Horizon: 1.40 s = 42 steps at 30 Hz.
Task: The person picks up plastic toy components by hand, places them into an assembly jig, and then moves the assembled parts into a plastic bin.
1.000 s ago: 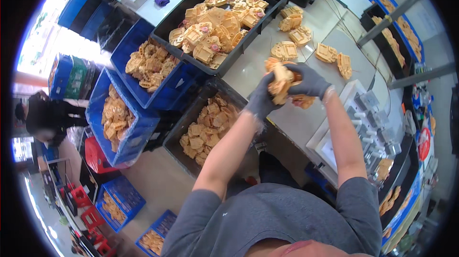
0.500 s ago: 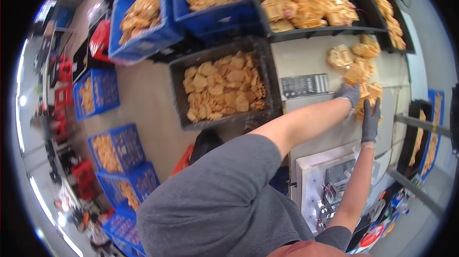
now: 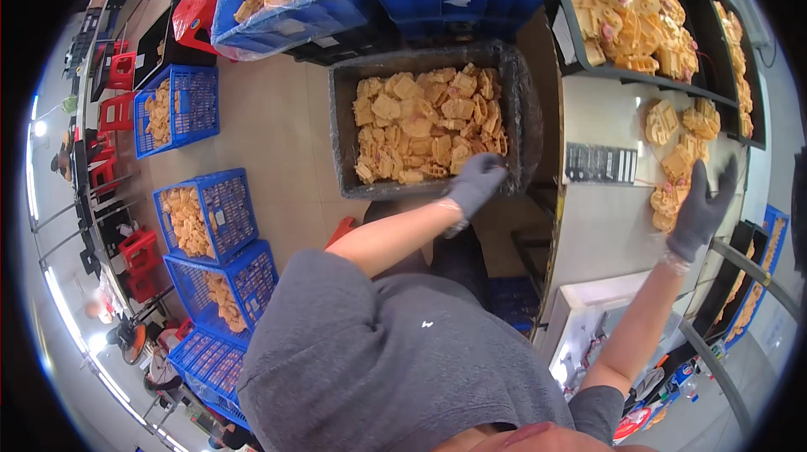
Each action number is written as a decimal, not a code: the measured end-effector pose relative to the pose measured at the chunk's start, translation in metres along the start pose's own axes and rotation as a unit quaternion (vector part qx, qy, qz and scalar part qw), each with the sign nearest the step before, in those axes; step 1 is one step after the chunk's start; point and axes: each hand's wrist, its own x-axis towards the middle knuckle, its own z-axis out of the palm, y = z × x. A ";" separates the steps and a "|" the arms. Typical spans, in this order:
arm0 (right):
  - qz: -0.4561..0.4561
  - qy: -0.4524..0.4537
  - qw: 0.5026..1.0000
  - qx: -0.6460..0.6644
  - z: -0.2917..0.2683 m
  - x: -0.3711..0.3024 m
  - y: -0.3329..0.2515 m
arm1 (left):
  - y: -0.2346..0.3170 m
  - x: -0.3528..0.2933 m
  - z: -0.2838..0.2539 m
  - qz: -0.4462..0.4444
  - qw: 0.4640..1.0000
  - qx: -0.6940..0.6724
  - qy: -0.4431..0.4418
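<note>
My left hand [image 3: 477,184], in a grey glove, is over the near right corner of a black bin [image 3: 340,132] heaped with tan moulded plastic parts [image 3: 416,120]. Its fingers are curled together, and whatever may be in them is hidden. My right hand [image 3: 703,212], gloved too, hovers at the worktable [image 3: 597,229] with thumb and fingers spread and nothing held. Beside it lies a short row of the same kind of plastic parts [image 3: 677,163], the nearest ones close to its fingertips.
A dark printed card [image 3: 600,163] lies flat on the table. Black trays of parts [image 3: 635,10] stand at the far right, and blue tubs [image 3: 458,6] behind the bin. Blue crates [image 3: 231,212] are on the left floor. Near the right forearm is a white-framed machine [image 3: 580,305].
My left hand has left the parts on the table and swung left to the black bin. My right hand has lifted off the parts with its fingers spread. The view has shifted left.
</note>
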 end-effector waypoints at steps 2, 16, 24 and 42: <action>0.035 -0.101 0.978 0.181 0.063 -0.024 -0.065 | -0.050 0.032 -0.058 -0.043 0.995 0.069 0.057; 0.051 -0.565 0.804 -0.179 0.423 -0.186 0.163 | -0.085 0.273 -0.149 -0.065 0.929 0.362 -0.045; 0.041 -0.588 0.798 -0.124 0.462 -0.188 0.203 | -0.123 0.328 -0.137 -0.106 0.902 0.409 -0.090; 0.096 -0.555 0.824 -0.065 0.467 -0.210 0.238 | -0.165 0.349 -0.143 -0.071 0.825 0.533 -0.172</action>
